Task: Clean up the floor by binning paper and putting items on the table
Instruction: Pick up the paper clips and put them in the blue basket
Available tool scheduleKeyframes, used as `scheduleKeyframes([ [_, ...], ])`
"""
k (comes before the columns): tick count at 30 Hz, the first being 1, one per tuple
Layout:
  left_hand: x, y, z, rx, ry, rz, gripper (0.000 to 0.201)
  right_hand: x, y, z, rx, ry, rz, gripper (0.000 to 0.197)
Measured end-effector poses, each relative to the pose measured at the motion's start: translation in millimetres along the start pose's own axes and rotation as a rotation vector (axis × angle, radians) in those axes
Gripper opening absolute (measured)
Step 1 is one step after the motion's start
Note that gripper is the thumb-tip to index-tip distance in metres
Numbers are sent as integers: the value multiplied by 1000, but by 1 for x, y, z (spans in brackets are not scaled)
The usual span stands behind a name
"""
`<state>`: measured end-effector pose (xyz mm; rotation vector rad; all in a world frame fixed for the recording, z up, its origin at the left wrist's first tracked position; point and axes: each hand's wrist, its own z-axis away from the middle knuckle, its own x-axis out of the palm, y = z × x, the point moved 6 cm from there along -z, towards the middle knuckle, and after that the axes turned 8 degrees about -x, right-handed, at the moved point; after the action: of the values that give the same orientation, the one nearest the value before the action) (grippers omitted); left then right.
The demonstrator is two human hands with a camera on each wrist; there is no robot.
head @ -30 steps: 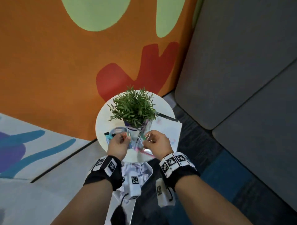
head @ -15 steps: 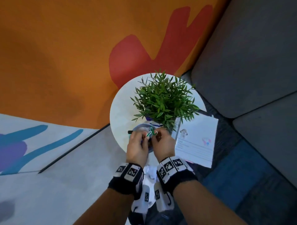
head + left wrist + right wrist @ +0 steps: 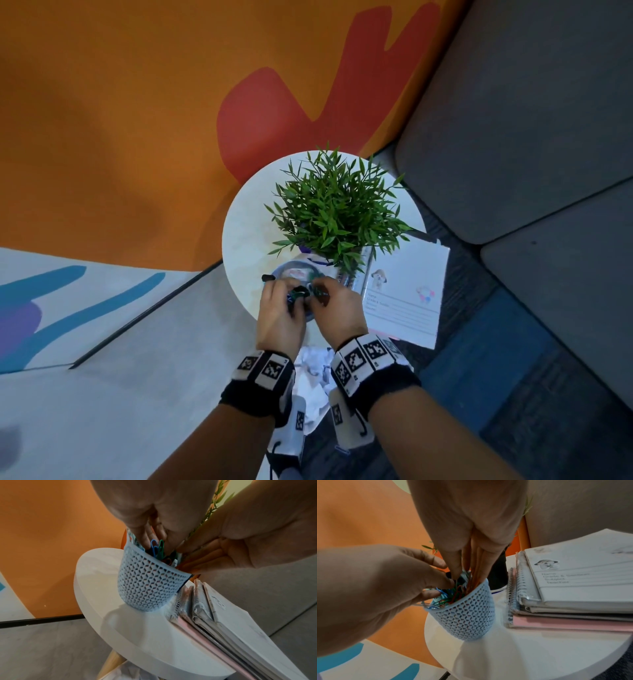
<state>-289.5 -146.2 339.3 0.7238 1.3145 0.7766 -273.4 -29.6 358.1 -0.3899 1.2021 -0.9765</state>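
A light-blue mesh cup (image 3: 291, 270) (image 3: 149, 585) (image 3: 467, 615) stands on the round white table (image 3: 246, 233) (image 3: 96, 574) (image 3: 522, 655), holding several coloured paper clips (image 3: 158, 547) (image 3: 452, 596). Both hands meet over its mouth. My left hand (image 3: 294, 296) (image 3: 154, 538) pinches a bunch of clips at the left of the rim. The right hand (image 3: 320, 291) (image 3: 465, 574) reaches its long fingers and thumb down into the cup, pinched on clips too. How deep the clips lie is hidden by the fingers.
A potted green plant (image 3: 335, 212) stands just behind the cup. A stack of spiral notebooks (image 3: 407, 298) (image 3: 573, 588) overhangs the table's right edge. Crumpled white paper (image 3: 311, 370) lies in a bin under my wrists. A grey sofa (image 3: 513, 120) flanks the right, an orange wall behind.
Both hands came together from apart and have dropped lower, carrying the clips down into the cup's mouth. The view has closed in on the table.
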Motion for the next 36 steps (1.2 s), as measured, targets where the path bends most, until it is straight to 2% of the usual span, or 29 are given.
scheduleKeyframes([
  [3,-6,2,0,-5,18,17,27,1,-1,5,-17,-27,-4,35],
  [10,-16,15,12,99,50,-93,24,-8,-2,18,-90,64,-74,30],
  [14,-6,21,37,135,10,-114,20,-18,3,31,-222,134,-85,20],
  [19,26,34,76,170,-46,-170,26,-34,36,54,-250,62,-40,20],
  [24,68,35,135,128,-63,-125,23,-63,97,99,-255,21,-3,18],
  [27,106,17,177,134,-118,-196,23,-68,150,125,-259,-49,70,16],
  [32,175,-52,238,22,-294,-290,24,-40,256,161,-198,-197,195,17],
  [36,230,-129,263,-64,-411,-345,49,5,340,171,-87,-310,298,18],
])
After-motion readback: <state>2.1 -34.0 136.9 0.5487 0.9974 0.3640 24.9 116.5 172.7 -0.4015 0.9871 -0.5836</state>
